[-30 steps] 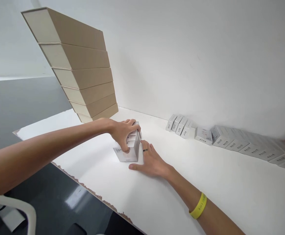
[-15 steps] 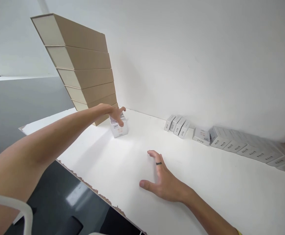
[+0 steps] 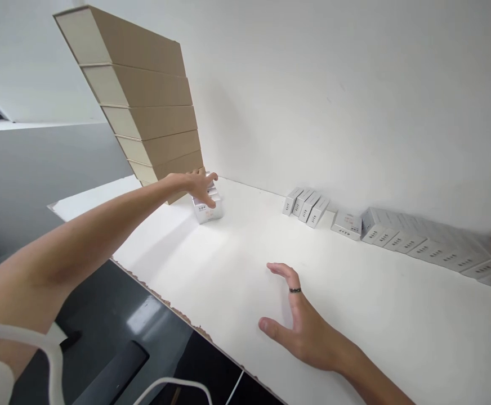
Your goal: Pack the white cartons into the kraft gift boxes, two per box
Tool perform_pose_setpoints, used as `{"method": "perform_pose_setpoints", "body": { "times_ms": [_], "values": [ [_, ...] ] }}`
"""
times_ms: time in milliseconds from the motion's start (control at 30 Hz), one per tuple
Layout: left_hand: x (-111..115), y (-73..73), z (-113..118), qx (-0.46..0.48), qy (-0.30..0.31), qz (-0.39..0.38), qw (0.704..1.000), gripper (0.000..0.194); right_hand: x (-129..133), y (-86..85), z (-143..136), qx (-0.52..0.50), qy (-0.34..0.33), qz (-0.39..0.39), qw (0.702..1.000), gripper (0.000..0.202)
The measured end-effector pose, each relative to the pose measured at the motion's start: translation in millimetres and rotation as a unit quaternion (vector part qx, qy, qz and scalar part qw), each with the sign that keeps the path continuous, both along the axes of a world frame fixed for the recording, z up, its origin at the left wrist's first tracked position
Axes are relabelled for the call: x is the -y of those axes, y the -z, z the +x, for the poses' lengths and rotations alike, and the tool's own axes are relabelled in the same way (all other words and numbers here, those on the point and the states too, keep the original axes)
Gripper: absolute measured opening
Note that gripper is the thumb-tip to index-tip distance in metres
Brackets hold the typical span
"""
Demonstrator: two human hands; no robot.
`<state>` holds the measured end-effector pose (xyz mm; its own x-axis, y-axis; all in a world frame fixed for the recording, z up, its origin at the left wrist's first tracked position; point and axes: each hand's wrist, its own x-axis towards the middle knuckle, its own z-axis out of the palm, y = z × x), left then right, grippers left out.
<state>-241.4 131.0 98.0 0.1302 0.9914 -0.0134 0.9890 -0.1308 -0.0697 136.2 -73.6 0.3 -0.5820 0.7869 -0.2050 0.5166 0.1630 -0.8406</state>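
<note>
Small white printed cardboard boxes point(image 3: 209, 212) are covered by the left hand point(image 3: 201, 188), beside the tall tan box stack point(image 3: 152, 90), far left.
Their row is aligned near to far; spread fingers are laid over it, grip unclear. The right hand point(image 3: 313, 337) is held open, empty, well apart, near right. Since one second ago, the boxes have been shifted far-left, from between both hands.

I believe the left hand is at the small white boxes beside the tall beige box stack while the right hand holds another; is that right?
Not quite: the head view shows the right hand open and empty. The left hand is at the small white boxes beside the tall beige box stack.
</note>
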Motion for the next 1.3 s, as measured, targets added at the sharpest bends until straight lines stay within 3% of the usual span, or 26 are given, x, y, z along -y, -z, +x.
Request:
{"method": "perform_pose_setpoints", "body": {
  "times_ms": [100,200,300,367,533,733,867,933,1300],
  "values": [
    [35,8.1,26,-0.067,0.033,0.048,0.996,0.127,2,5.1,3,0.002,0.006,0.0,1.0,0.093],
    [81,28.7,43,-0.154,0.088,0.145,0.973,0.127,5,6.8,7,0.004,0.015,-0.002,1.0,0.091],
    [117,52.4,38,-0.139,0.124,0.17,0.968,0.122,11,4.0,12,0.015,0.013,-0.017,1.0,0.092],
    [128,63.7,28,-0.092,0.156,0.195,0.964,0.115,14,0.5,13,0.026,0.006,-0.03,0.999,0.093],
    [122,67.6,20,0.013,0.159,0.267,0.95,0.086,16,-4.3,9,0.031,-0.001,-0.03,0.999,0.091],
    [110,56.4,43,0.159,-0.001,0.371,0.915,0.034,14,-0.8,6,0.045,0.009,-0.038,0.998,0.085],
    [104,55.1,54,0.289,-0.135,0.355,0.879,0.051,14,0.1,4,0.044,0.01,-0.049,0.998,0.085],
    [103,56.2,59,0.346,-0.173,0.335,0.859,0.052,15,-0.7,2,0.041,0.005,-0.053,0.998,0.084],
    [110,54.2,70,0.438,-0.189,0.313,0.821,0.059,28,-6.7,-7,0.01,0.069,-0.021,0.997,0.078]
  ]
}}
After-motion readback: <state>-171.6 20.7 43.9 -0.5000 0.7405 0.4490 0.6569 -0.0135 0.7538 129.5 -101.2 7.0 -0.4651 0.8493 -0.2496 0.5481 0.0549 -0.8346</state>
